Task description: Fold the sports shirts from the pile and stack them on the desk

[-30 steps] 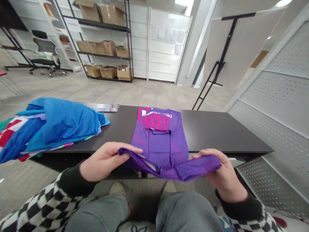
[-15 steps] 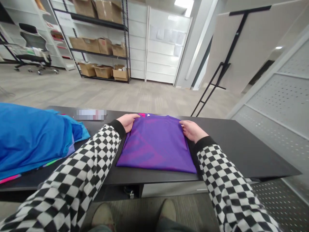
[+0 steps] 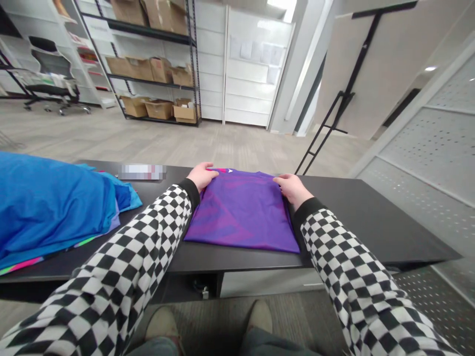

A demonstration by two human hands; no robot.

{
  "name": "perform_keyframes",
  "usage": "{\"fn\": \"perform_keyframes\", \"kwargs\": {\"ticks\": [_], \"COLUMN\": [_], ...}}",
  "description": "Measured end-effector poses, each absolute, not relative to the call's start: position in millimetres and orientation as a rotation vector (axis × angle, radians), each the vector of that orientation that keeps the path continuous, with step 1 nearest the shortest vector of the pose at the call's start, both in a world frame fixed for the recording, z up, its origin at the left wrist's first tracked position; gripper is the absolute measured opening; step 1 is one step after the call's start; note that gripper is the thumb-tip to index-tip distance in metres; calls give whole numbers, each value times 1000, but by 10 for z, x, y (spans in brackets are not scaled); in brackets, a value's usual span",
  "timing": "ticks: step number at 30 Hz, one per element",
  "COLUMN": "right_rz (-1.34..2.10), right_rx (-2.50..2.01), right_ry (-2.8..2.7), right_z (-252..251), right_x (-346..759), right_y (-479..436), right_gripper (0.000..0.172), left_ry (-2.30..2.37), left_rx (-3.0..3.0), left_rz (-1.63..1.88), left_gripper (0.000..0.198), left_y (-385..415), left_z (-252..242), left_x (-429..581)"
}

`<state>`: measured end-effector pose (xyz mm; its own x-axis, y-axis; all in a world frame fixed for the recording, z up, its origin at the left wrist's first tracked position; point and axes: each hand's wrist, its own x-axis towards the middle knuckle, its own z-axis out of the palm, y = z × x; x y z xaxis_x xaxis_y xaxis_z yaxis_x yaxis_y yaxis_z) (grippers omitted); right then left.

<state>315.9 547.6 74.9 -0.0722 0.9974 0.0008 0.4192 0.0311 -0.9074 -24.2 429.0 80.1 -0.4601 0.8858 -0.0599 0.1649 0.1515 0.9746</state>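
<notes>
A purple shirt point(image 3: 241, 212) with pink patterning lies folded on the black table point(image 3: 363, 217), straight in front of me. My left hand point(image 3: 200, 176) rests on its far left corner, fingers curled and pinching the cloth edge. My right hand point(image 3: 291, 188) is on the far right corner, fingers closed on the edge there. Both arms wear black-and-white checkered sleeves and reach across the shirt's two sides.
A heap of blue and multicoloured garments point(image 3: 52, 207) covers the table's left end. A small blurred label point(image 3: 141, 171) lies near the table's far edge. Beyond stand a shelving rack with cardboard boxes point(image 3: 156, 69), an office chair point(image 3: 48, 74) and a black easel stand point(image 3: 334, 104).
A second ago I held the shirt's near end lifted over my lap. It has since been folded over onto the far half, and both hands now sit at its far corners.
</notes>
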Motion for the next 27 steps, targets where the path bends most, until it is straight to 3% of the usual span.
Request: {"fn": "perform_keyframes", "kwargs": {"ticks": [2, 5, 7, 16, 27], "right_rz": [1056, 945, 844, 712, 532], "right_rx": [-1544, -1549, -1488, -1292, -1176], "right_ry": [-1529, -1688, -1827, -1936, -1902], "right_z": [794, 793, 743, 590, 717], "right_x": [3135, 3129, 3149, 3234, 3272], "right_y": [5541, 5620, 5647, 5607, 5661], "right_gripper": [50, 31, 25, 26, 41], "left_ry": [1886, 2063, 2157, 2190, 2090], "left_rx": [1185, 1470, 1661, 1692, 1714], "left_rz": [1266, 1102, 1006, 972, 1266], "left_gripper": [61, 33, 26, 32, 49], "left_y": [4348, 4384, 4366, 4265, 4389], "left_z": [797, 754, 709, 689, 732], "left_x": [-310, -358, -349, -327, -410]}}
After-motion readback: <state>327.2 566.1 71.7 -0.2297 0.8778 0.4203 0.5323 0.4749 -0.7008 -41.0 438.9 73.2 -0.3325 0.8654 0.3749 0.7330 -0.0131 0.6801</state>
